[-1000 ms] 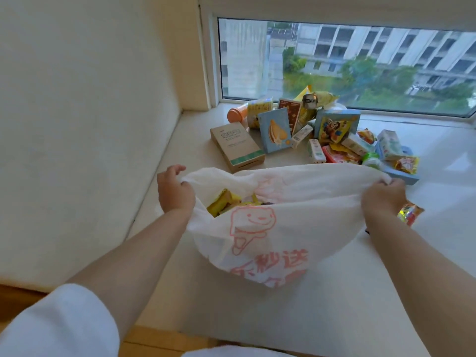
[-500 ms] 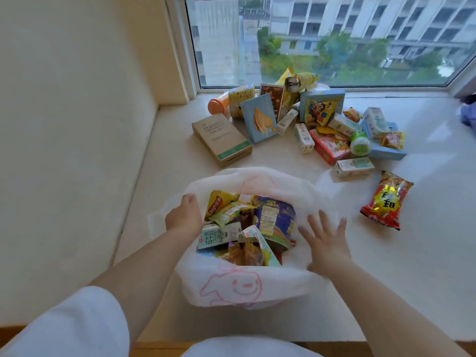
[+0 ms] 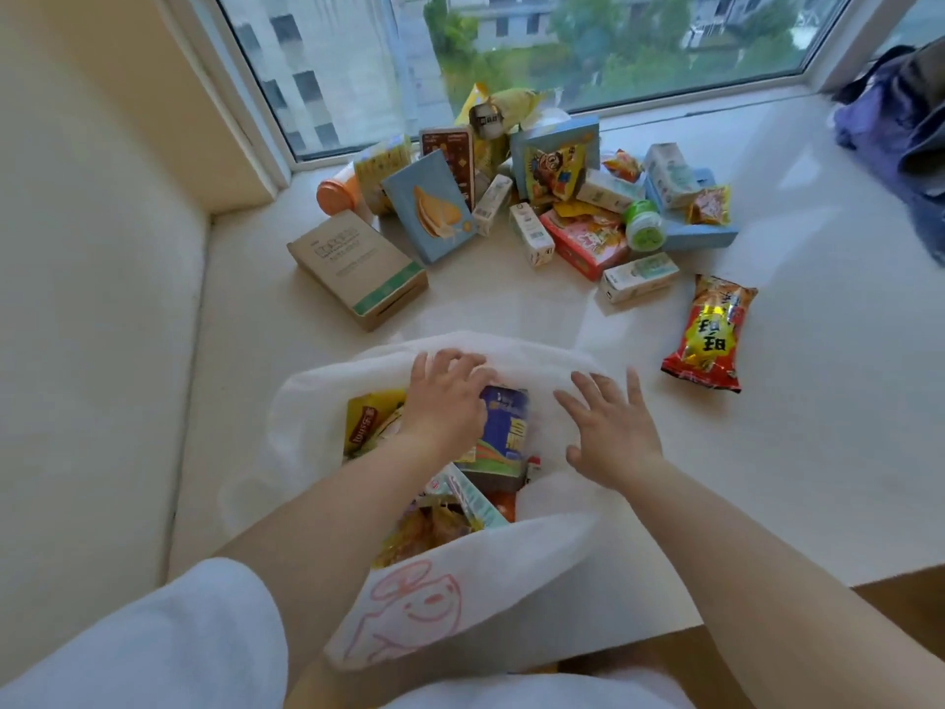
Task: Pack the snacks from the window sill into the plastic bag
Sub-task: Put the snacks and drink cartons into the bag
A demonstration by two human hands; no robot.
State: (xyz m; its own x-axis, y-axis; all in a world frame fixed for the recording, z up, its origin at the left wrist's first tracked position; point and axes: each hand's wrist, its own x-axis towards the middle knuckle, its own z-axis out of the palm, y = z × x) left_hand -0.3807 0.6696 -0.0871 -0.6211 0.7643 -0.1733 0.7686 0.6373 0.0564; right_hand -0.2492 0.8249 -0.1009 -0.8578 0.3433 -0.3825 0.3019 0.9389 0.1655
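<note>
The white plastic bag [image 3: 307, 401] with a red cartoon print lies open on the window sill [image 3: 818, 452], close in front of me. Inside it I see a yellow packet [image 3: 365, 419], a blue packet [image 3: 503, 427] and several other snacks. My left hand [image 3: 445, 406] reaches over the contents, its slightly bent fingers lying on the bag's far rim. My right hand [image 3: 611, 432] rests on the bag's right side with fingers spread. A red snack packet [image 3: 708, 335] lies alone to the right of the bag. The snack pile [image 3: 562, 197] sits by the window.
In the pile, a brown carton [image 3: 358, 268] and a blue box [image 3: 432, 212] are nearest the bag. A wall closes the left side. Dark clothing [image 3: 900, 125] lies at the far right of the sill. The sill's front edge runs just under my arms.
The bag was held up stretched between both hands, then set down open. My left hand has moved from the left rim to the far rim. My view has come closer.
</note>
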